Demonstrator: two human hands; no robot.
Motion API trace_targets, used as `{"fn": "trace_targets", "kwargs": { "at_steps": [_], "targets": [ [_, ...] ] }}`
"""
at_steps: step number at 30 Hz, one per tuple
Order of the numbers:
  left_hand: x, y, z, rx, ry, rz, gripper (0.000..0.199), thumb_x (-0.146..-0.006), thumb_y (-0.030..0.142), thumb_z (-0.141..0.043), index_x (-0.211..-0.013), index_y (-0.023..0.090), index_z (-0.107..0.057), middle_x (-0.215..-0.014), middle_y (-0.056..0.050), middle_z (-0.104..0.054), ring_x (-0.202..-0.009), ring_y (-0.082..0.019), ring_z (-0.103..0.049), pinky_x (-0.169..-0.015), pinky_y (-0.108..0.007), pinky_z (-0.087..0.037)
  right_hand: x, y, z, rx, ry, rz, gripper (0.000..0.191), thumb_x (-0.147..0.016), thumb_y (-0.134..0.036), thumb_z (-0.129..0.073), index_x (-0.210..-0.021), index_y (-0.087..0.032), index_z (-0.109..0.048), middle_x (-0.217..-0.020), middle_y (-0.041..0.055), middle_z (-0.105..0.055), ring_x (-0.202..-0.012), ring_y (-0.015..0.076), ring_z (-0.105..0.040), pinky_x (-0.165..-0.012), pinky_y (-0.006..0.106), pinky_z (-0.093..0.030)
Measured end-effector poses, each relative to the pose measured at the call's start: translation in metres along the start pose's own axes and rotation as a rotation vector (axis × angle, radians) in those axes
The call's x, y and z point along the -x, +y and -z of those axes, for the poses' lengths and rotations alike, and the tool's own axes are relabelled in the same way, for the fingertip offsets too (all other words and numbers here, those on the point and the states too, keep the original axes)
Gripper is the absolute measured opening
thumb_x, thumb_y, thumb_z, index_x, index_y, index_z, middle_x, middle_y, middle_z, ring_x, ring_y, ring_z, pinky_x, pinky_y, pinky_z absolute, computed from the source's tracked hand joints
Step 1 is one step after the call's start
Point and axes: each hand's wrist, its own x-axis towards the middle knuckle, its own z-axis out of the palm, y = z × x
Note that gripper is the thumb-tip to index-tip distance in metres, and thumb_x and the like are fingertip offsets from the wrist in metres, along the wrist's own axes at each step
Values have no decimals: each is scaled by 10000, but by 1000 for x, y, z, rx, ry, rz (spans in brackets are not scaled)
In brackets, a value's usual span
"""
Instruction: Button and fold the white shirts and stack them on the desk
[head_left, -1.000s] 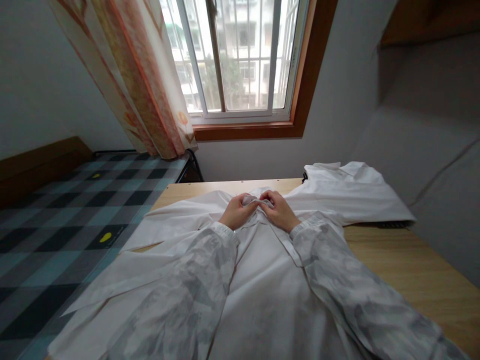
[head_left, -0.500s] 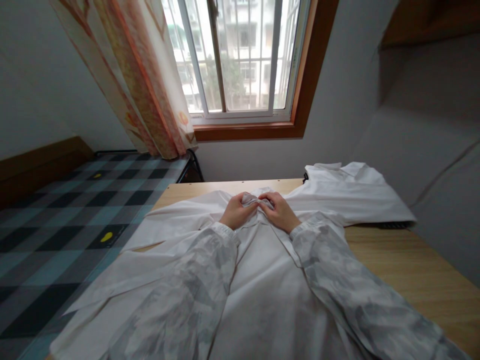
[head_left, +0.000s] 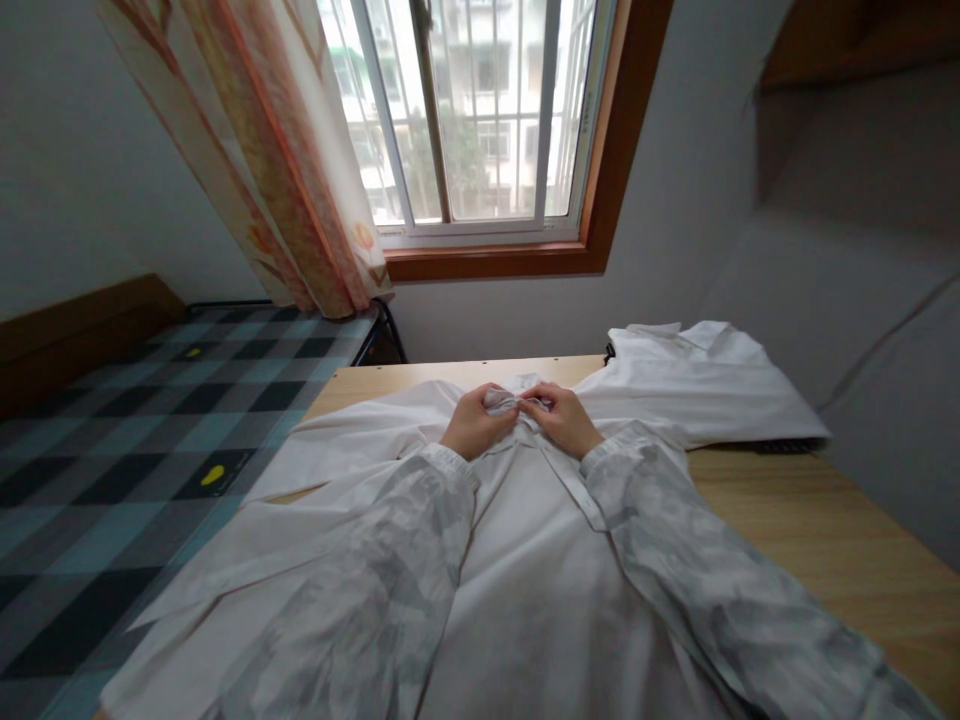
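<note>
A white garment, which looks like a shirt [head_left: 540, 570], lies spread over the wooden table with its near part toward me. At its far end, my left hand [head_left: 481, 420] pinches the bunched cloth around the collar. Close beside it, my right hand [head_left: 561, 418] grips the same gathered cloth, thumb and fingers pressed together. The fingertips of both hands almost meet. Whatever small detail lies between them, such as a button, is too small to make out. A narrow strip of the shirt hangs loose below my right hand.
Another white garment [head_left: 720, 385], folded with a collar showing, lies on the table's right side over something black. Bare wood of the table [head_left: 840, 540] shows at right. A bed with a checked cover [head_left: 150, 440] stands at left, beneath a curtain [head_left: 300, 170]. A window [head_left: 487, 120] is ahead.
My right fingers have shifted slightly on the gathered cloth, and the loose strip below them lies a little differently. My left hand has hardly moved.
</note>
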Motion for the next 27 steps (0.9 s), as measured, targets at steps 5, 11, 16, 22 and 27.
{"fn": "trace_targets", "kwargs": {
  "at_steps": [5,11,16,22,27],
  "targets": [
    [1,-1,0,-92,34,-19,225,-775,356,-811,-854,164,-725,-730,5,-687,-661,-141,-577,-625,-259,-449,-1,2,0,-59,-11,-53,190,-907,-424,-803,-943,-243,-847,-922,48,-799,-854,236,-675,-827,379,-521],
    [2,1,0,-66,29,1,215,-777,350,-797,-833,149,-746,-735,-11,-703,-660,-149,-595,-634,-273,-469,-1,3,1,-129,-37,-128,242,-898,-460,-787,-927,-228,-845,-875,40,-806,-805,231,-678,-780,363,-512],
    [0,0,0,-3,15,19,235,-756,346,-818,-853,148,-736,-745,-16,-708,-661,-152,-601,-635,-278,-469,-2,1,3,-180,-66,-145,260,-897,-473,-780,-926,-220,-830,-882,41,-802,-824,228,-680,-810,364,-519],
    [2,2,2,1,5,-6,249,-754,345,-834,-880,143,-761,-764,-20,-718,-678,-153,-604,-642,-272,-462,-4,1,4,-293,-95,-164,267,-854,-469,-814,-908,-208,-797,-890,35,-785,-843,217,-680,-823,349,-518],
    [1,3,4,-16,-30,-4,253,-778,357,-828,-904,141,-796,-794,-23,-750,-705,-162,-633,-677,-279,-487,-3,-1,3,-194,-84,-146,256,-877,-463,-761,-908,-208,-774,-885,27,-765,-873,218,-658,-866,351,-492]
  ]
}}
